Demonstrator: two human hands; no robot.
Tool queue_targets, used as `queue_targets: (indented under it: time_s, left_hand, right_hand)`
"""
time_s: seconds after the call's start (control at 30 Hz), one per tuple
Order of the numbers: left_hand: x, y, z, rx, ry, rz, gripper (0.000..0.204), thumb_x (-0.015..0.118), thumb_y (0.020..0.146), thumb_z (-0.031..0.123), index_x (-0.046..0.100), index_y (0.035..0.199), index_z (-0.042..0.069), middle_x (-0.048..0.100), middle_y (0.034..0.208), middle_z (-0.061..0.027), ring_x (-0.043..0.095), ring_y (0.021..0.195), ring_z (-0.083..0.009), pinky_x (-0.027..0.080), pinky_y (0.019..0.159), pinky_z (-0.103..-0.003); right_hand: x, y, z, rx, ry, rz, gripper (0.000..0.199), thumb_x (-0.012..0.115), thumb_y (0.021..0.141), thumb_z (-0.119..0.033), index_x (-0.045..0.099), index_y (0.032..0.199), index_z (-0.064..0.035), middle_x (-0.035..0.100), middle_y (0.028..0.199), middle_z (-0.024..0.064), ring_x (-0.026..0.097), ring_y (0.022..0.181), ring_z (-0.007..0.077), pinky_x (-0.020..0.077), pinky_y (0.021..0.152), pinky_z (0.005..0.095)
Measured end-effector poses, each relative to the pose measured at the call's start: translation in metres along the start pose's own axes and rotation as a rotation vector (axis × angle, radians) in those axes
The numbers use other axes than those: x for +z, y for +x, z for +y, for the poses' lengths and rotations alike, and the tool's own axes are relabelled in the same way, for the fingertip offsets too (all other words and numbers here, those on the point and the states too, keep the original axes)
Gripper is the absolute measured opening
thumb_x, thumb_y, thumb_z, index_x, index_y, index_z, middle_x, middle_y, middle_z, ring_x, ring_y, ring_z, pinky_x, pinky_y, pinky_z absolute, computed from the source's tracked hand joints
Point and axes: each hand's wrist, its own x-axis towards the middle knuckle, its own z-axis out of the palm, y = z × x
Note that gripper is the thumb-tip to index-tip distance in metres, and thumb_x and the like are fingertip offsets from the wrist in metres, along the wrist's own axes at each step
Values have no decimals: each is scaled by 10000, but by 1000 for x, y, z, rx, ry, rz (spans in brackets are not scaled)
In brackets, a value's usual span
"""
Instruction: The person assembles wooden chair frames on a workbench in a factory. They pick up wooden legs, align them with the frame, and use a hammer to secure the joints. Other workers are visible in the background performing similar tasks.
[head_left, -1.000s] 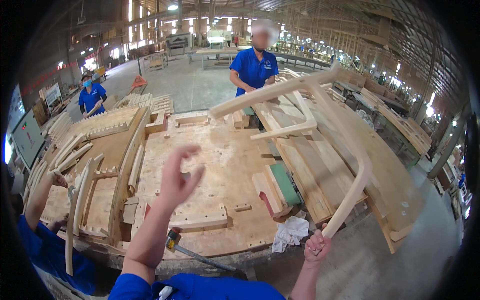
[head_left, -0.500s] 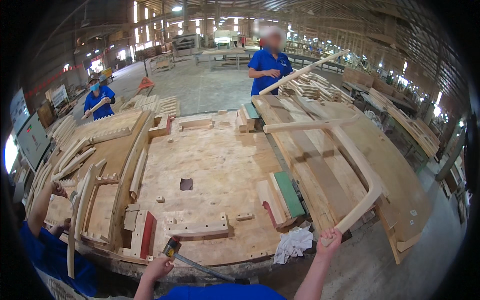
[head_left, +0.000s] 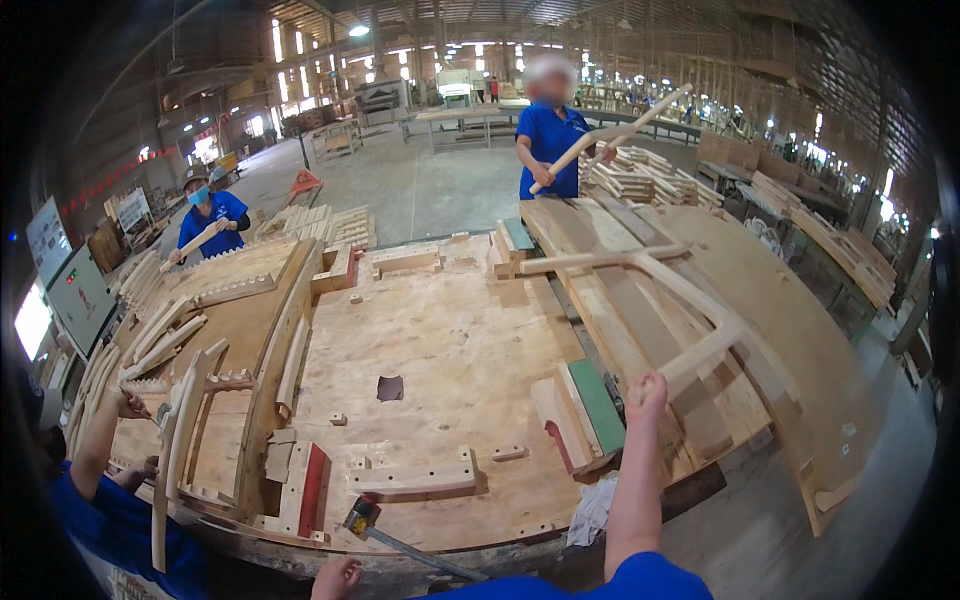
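My right hand (head_left: 648,390) is shut on the near end of a pale wooden frame (head_left: 690,300) of curved rails, which lies tilted over the boards at the right of the plywood jig table (head_left: 450,330). A person in blue (head_left: 548,130) across the table holds the frame's far end, with one rail rising up to the right. My left hand (head_left: 336,578) shows at the lower edge, just below a hammer (head_left: 362,515) lying on the table's front rim. It holds nothing that I can see, and its fingers are partly cut off.
Wooden blocks, a red-edged stop (head_left: 313,488), a green-topped block (head_left: 597,405) and a square hole (head_left: 390,388) mark the table. A white rag (head_left: 592,508) hangs at the front. A co-worker's arm (head_left: 100,445) handles curved parts at the left. Another person (head_left: 205,215) stands far left.
My left hand dropped from above the table to the lower edge by the hammer. My right hand rose with the frame's end, and the far person's end swung higher.
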Motion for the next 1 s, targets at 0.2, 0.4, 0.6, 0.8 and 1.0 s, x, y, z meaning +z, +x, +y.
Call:
queue_targets:
  time_s: [0.2, 0.4, 0.6, 0.8, 1.0]
  left_hand:
    - [23, -12, -1, -116, -45, -14, 190, 601, 859, 155, 624, 1017, 51, 658, 856, -181, 654, 765, -297, 512, 679, -375]
    - [31, -15, -1, -33, -8, 23, 192, 610, 856, 172, 627, 996, 41, 658, 787, -176, 652, 719, -317, 507, 643, -377]
    - [41, -45, -9, -87, -43, 56, 204, 652, 823, 169, 640, 983, 42, 656, 786, -183, 657, 704, -301, 511, 636, -373]
    - [44, -31, -6, -77, -47, 16, 212, 640, 828, 153, 644, 1006, 38, 661, 797, -178, 650, 705, -301, 504, 642, -382]
    - [34, -14, 17, -74, 8, -73, 278, 648, 834, 185, 616, 1069, 41, 663, 839, -187, 651, 739, -314, 506, 658, -388]
  right_hand:
    - [68, 54, 60, 84, -64, -41, 117, 585, 746, -68, 468, 750, -66, 492, 645, 77, 527, 546, 201, 454, 471, 329]
    - [103, 103, 71, 354, -38, -42, 357, 551, 850, -208, 429, 1148, -53, 551, 1025, 158, 585, 859, 303, 499, 718, 509]
    - [93, 99, 81, 439, -291, 94, 621, 558, 869, -300, 285, 1386, -90, 313, 1412, 187, 331, 1275, 393, 254, 996, 651]
    - [73, 99, 61, 136, -208, 58, 647, 571, 828, -303, 301, 1385, -113, 319, 1418, 153, 324, 1307, 313, 274, 1029, 525]
    - [100, 46, 31, 30, -350, -60, 601, 567, 837, -292, 327, 1372, -162, 304, 1421, 84, 293, 1316, 279, 322, 966, 544]
